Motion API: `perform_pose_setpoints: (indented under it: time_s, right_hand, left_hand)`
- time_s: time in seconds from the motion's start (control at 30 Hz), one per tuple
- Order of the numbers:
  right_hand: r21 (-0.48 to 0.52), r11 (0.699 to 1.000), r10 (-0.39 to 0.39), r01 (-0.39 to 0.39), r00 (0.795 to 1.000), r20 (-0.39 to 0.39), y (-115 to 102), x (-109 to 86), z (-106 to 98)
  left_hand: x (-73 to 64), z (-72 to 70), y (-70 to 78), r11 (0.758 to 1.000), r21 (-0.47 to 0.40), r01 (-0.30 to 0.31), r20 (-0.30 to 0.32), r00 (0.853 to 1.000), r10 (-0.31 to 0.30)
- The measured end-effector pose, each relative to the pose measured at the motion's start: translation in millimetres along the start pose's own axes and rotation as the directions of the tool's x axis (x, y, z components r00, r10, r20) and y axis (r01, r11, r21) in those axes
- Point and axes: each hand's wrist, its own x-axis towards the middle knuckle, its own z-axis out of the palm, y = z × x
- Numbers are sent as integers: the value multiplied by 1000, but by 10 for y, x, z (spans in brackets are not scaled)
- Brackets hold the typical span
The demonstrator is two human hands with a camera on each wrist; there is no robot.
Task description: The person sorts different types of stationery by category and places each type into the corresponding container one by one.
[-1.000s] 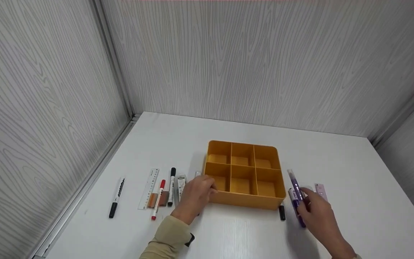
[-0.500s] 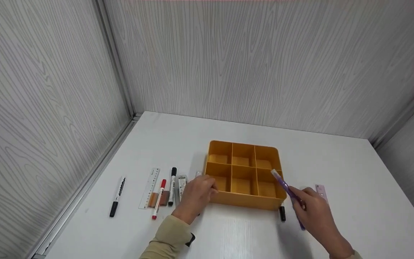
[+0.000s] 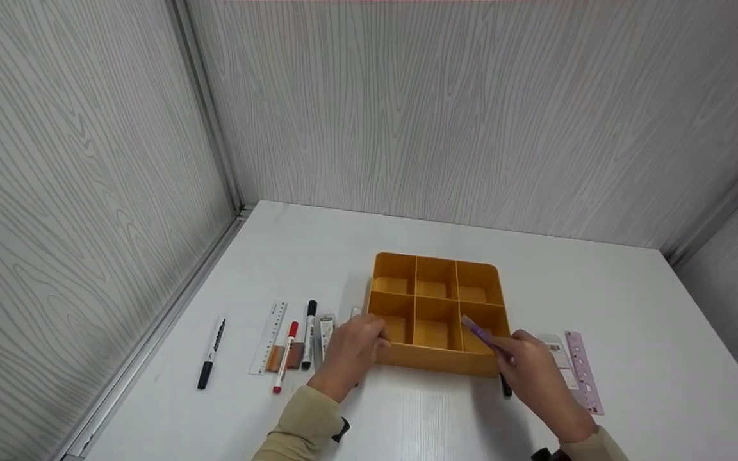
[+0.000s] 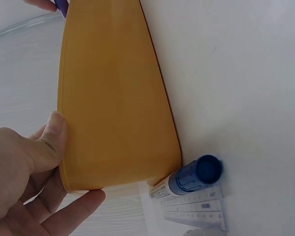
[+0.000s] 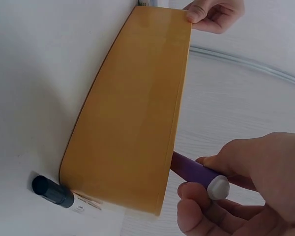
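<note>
- Head view: the person's hands are well apart, the left hand (image 3: 351, 349) at the near left corner of an orange box (image 3: 436, 360) and the right hand (image 3: 532, 368) by its near right corner.
- The left hand grips the box; the left wrist view shows the thumb pressed on the near wall at the rim and the other fingers around the corner.
- The right hand pinches a purple pen (image 3: 479, 331) between thumb and fingers; the right wrist view shows its white end towards the camera.
- The pen slants across the near right compartment; whether its far end touches the box inside, I cannot tell.
- The box sits on a white table (image 3: 420, 416), its compartments in two rows of three.
- A dark-capped marker (image 5: 51, 191) lies just beside the near right corner of the box, and a blue-capped marker (image 4: 206, 169) beside the near left corner.
- Right of the right hand lie a white packet (image 3: 561, 362) and a pink ruler (image 3: 583, 371).
- Left of the left hand, a red-capped marker (image 3: 286, 355) lies across an orange block (image 3: 273, 358) and a brown block (image 3: 295, 356), between a clear ruler (image 3: 269, 336) and a black-capped marker (image 3: 309, 333).
- Farther left, near the table's edge, lies a black-and-white marker (image 3: 211, 355).
</note>
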Motion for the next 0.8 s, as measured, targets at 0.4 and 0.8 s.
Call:
perform_pose_setpoints:
  time_s: [0.4,0.8]
  right_hand:
    - [-29,998,-56,54,997,-51,-108,59,221]
    - [-45,986,-165,160,975,-151,-139,87,427]
  left_hand:
    - [1,-6,-1,1000,-19,18,14,1000,-18]
    - [-7,17,-16,999,11,-53,-53,997,54]
